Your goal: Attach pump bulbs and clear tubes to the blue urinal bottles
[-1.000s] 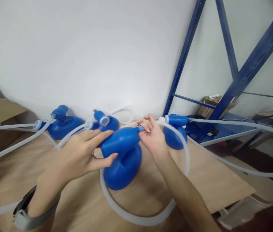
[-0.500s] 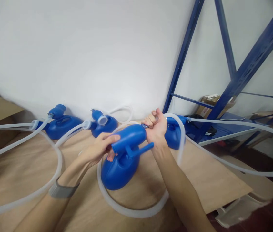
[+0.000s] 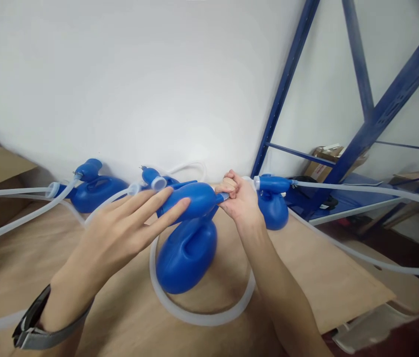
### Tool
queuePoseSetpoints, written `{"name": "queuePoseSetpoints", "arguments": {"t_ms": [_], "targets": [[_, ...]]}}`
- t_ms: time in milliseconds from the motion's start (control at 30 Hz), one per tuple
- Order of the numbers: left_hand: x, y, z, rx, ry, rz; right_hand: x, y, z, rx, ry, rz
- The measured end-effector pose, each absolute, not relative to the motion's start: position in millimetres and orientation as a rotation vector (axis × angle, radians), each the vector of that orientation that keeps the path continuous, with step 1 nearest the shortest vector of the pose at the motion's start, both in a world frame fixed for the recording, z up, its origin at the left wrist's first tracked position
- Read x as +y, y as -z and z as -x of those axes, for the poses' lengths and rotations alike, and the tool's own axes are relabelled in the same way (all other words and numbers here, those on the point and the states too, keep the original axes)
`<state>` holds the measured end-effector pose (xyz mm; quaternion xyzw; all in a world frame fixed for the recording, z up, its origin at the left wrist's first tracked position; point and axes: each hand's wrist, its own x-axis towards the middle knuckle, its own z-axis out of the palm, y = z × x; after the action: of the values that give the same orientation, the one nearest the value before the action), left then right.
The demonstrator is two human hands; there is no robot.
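Smooth blue plastic bulb [image 3: 192,201] is held above brown wooden table [image 3: 317,267], between the two hands. Its wide end is clasped by left hand [image 3: 131,223], fingers laid over top, thumb hidden. At narrow tip, pale translucent tube end [image 3: 225,196] is pinched in curled right hand [image 3: 241,196]. Rounded blue plastic bottle [image 3: 185,260] is seen just below, circled by translucent white plastic hose [image 3: 204,318].

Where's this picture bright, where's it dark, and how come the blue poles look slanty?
Head view: the wall is pale and bright; the floor at lower right is very dark; soft shadow lies on the table beside the front blue bottle; the blue poles lean, perhaps from a tilted or wide lens.
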<state>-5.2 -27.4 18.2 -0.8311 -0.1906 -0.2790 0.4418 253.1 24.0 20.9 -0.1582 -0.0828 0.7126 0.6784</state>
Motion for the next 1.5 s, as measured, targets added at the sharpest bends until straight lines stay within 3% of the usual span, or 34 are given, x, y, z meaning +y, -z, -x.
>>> {"name": "queuePoseSetpoints", "arguments": {"t_ms": [300,467,700,900,1100,1233,1333,1500], "targets": [[-10.5,-3.4,-6.7,-0.333,0.876,1.899,34.2,-18.1,-264.4,-0.310,-1.583,0.370],[0.7,11.1,-1.8,-0.449,0.922,2.169,29.8,-24.6,-260.6,-0.347,-1.517,0.381],[13.7,-1.2,5.8,-1.601,1.354,2.727,46.1,-20.3,-286.3,-0.425,-1.308,0.304],[31.5,10.5,-11.7,-1.878,1.064,2.525,82.6,15.8,-274.4,-0.716,-1.382,0.608],[70.0,77.0,-21.8,-1.865,1.065,2.650,80.0,42.9,-279.5,-1.715,-0.733,1.283],[84.8,109.5,-27.1,-1.914,1.138,2.739,73.7,50.5,-285.1,-2.387,-0.189,1.205],[85.4,112.1,-27.7,-1.901,1.154,2.854,76.9,57.5,-281.2,-2.572,0.093,1.092],[65.7,84.1,-33.7,-1.798,1.096,3.137,80.7,69.8,-264.6,-2.546,0.232,1.185]]}}
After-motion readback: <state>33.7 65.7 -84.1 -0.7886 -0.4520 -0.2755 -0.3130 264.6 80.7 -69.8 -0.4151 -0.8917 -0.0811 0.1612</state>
